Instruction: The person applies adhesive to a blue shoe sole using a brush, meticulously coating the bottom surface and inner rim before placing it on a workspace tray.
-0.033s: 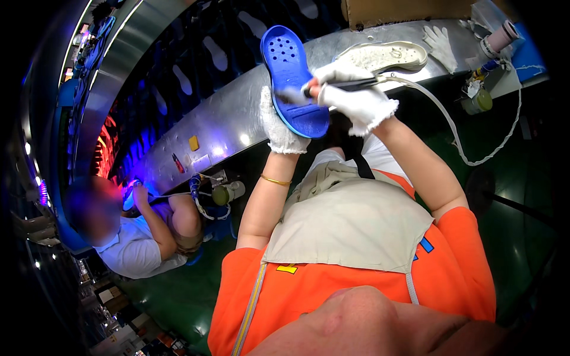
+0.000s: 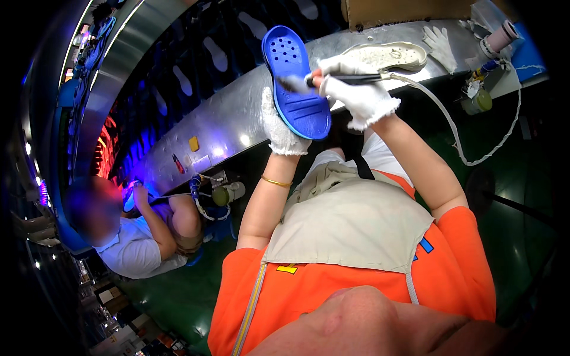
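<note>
A blue shoe sole [image 2: 301, 110] with a group of round holes near its far end is tilted up over the metal bench. My left hand [image 2: 279, 127], in a white knitted glove, grips it from below along its left and near edge. In my gloved right hand [image 2: 356, 98] is a black-handled brush [image 2: 350, 78], its handle pinched between bare-tipped fingers. The brush's bristles [image 2: 292, 83] lie over the middle of the sole, slightly blurred. A clear hose [image 2: 436, 101] runs from the back of the handle. Just beyond my right hand rests a cream-white sole [image 2: 395, 55].
The curved metal bench [image 2: 231, 110] borders a dark conveyor carrying pale soles [image 2: 215, 54]. A white glove [image 2: 440, 47] and a pink spool [image 2: 502, 37] lie at the right. A yellow block [image 2: 193, 143] and red-handled snips [image 2: 178, 163] sit left. A seated co-worker [image 2: 136, 237] works there.
The brush has shifted slightly up the sole, toward the holes, along with my right hand. My left hand and the blue sole have barely moved.
</note>
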Demonstrator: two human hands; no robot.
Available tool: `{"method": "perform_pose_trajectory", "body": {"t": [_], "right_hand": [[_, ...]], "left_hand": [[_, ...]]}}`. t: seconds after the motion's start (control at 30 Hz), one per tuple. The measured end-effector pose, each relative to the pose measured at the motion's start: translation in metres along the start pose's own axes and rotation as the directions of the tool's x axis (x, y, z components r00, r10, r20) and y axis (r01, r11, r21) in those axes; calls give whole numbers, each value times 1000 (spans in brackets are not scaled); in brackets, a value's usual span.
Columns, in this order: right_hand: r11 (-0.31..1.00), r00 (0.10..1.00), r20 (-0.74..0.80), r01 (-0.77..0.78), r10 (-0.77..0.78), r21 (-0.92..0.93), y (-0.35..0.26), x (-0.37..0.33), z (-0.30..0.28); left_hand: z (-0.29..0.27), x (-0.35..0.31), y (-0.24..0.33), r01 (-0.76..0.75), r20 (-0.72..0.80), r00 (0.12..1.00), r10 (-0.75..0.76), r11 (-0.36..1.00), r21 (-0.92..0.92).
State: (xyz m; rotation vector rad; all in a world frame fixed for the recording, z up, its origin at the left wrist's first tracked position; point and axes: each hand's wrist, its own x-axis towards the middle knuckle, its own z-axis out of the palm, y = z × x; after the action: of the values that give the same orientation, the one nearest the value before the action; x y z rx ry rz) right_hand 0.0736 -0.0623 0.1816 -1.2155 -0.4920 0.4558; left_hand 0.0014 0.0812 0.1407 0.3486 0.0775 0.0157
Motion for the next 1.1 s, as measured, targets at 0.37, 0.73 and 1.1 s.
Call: {"method": "perform_pose_trajectory", "body": {"t": [0.37, 0.73, 1.1], "right_hand": [[945, 932, -177, 295, -317, -139, 0, 37, -13], [945, 935, 286, 270, -211, -187, -5, 9, -26], [513, 689, 516, 724, -509, -461, -67, 19, -38]], "left_hand": [[12, -2, -10, 8, -61, 998, 1, 988, 154], [8, -1, 19, -35, -104, 992, 72, 947, 318], [65, 17, 66, -158, -7, 981, 195, 815, 558]]}}
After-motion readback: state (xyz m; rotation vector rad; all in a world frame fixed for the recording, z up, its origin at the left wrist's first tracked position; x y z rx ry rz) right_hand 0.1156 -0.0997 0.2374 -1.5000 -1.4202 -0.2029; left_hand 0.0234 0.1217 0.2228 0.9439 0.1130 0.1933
